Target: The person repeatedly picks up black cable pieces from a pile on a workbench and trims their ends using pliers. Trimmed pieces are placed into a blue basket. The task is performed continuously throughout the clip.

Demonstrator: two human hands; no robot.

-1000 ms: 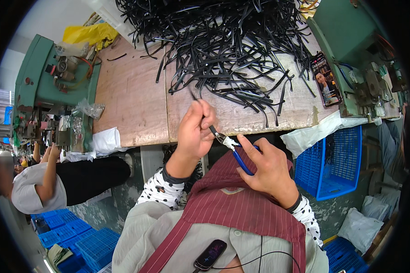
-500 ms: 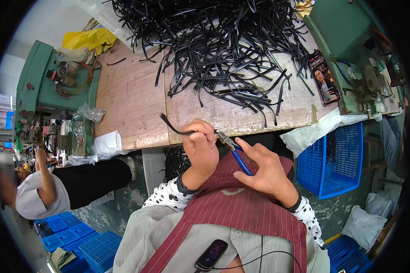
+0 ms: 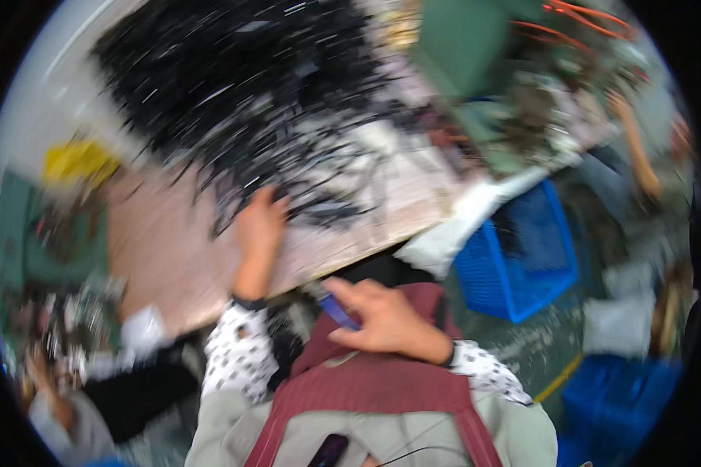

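Currently, whole view motion-blurred. Left hand [image 3: 260, 226]: left of centre, extended over the table [image 3: 160, 261], fingers at the lower edge of the pile of thin black strips [image 3: 241, 78]; cannot tell whether they are closed on a strip. Pile fills the upper left to upper centre, its strips thinning out towards the middle of the frame. Right hand [image 3: 389, 317]: just below centre, wrapped round blue-handled pliers [image 3: 338, 311], held in front of the maroon apron [image 3: 382, 385]; jaw position too blurred to read. Blue crate [image 3: 475, 276] right of centre, black material inside. White sheet [image 3: 432, 241] beside it, at the table's edge. Green machine [image 3: 459, 54], upper right.
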